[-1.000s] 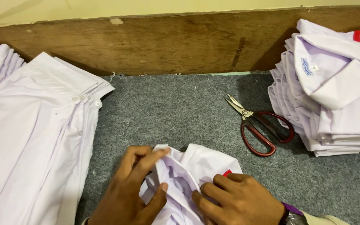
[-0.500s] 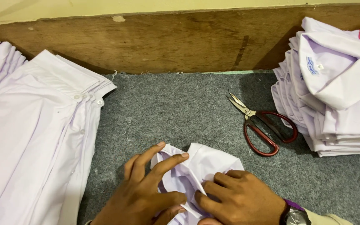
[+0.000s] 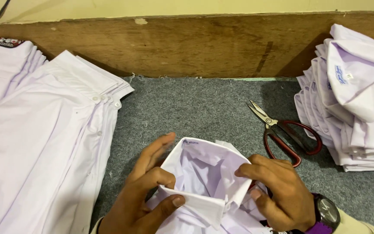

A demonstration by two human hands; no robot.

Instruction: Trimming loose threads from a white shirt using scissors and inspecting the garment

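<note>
Flat shirts (image 3: 35, 143): stacked, far left
Left hand (image 3: 146, 195): pinches shirt collar's left side
White shirt (image 3: 206, 182): bottom centre on grey felt (image 3: 195, 108), collar opening upward, long axis left-right
Right hand (image 3: 278, 193): grips collar's right edge
Scissors (image 3: 284, 134): tips point up-left
Folded shirts (image 3: 351, 99): right

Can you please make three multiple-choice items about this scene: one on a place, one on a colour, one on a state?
1. Where do the scissors lie?
A. on the grey mat, beside the right shirt pile
B. on top of the left shirt pile
C. in the right hand

2. What colour are the scissor handles?
A. blue
B. dark red
C. yellow

3. How do the hands hold the white shirt?
A. both hands grip it
B. only the left hand
C. neither touches it

Answers: 1 A, they rest on the grey mat next to the right shirt pile. 2 B, the loops are dark red. 3 A, the left hand and the right hand both pinch the collar.
</note>
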